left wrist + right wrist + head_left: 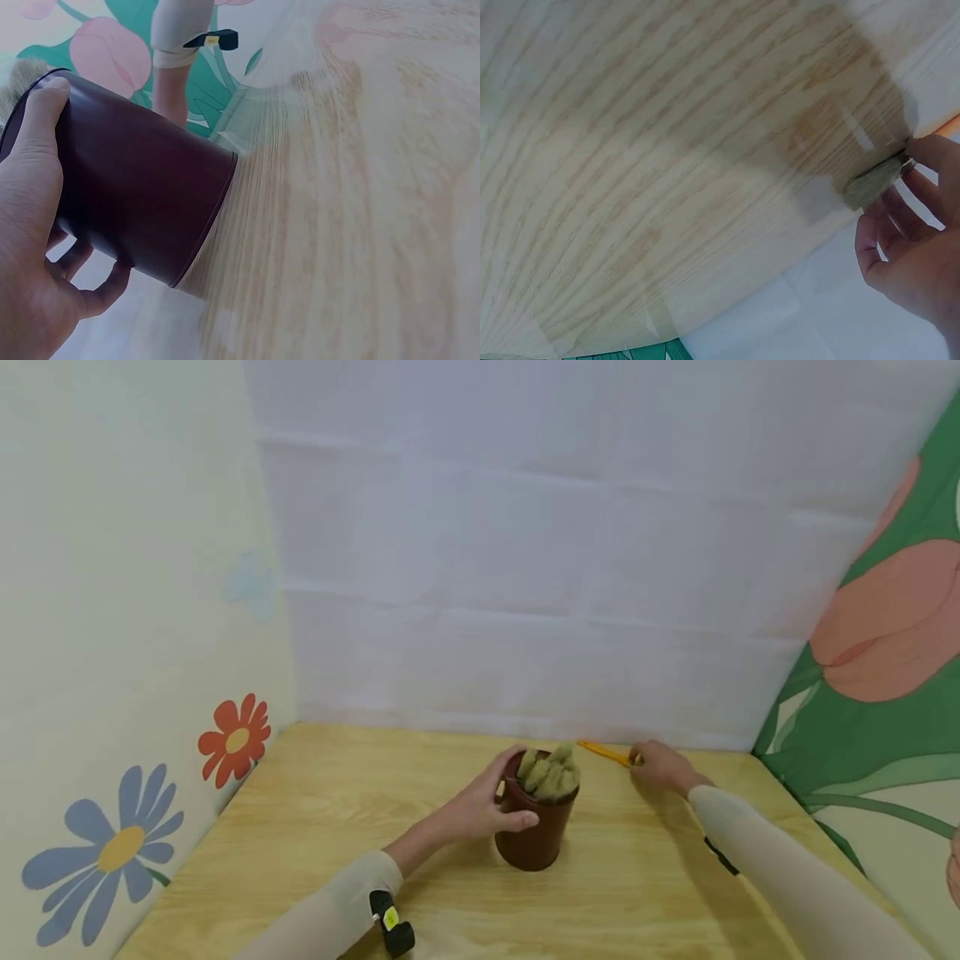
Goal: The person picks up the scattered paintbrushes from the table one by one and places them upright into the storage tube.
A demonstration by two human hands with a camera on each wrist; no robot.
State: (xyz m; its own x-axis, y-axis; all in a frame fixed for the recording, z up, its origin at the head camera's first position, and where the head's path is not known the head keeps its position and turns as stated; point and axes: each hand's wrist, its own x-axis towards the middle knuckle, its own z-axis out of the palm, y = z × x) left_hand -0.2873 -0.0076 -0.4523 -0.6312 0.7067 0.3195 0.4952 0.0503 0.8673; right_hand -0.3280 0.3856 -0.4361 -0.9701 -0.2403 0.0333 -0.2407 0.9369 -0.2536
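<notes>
A dark maroon cylindrical cup (534, 837) is near the middle of the table, with several brush heads (551, 777) of tan bristles standing up out of its mouth. My left hand (476, 808) grips the cup's side, thumb on the near side, fingers curled behind; the left wrist view shows the cup (142, 180) in that grasp. Whether its base touches the wood is hard to tell. Farther right and back, my right hand (663, 768) pinches a brush with an orange handle (603, 752) pointing left. Its olive-tan bristles (874, 185) show in the right wrist view, close to the tabletop.
The light wooden table (337, 793) ends at a white sheet (480, 568) hanging behind it. A flower-printed panel (142, 652) borders the left side, and a green panel with pink tulips (885, 627) the right. Each sleeve carries a black wrist strap (392, 925).
</notes>
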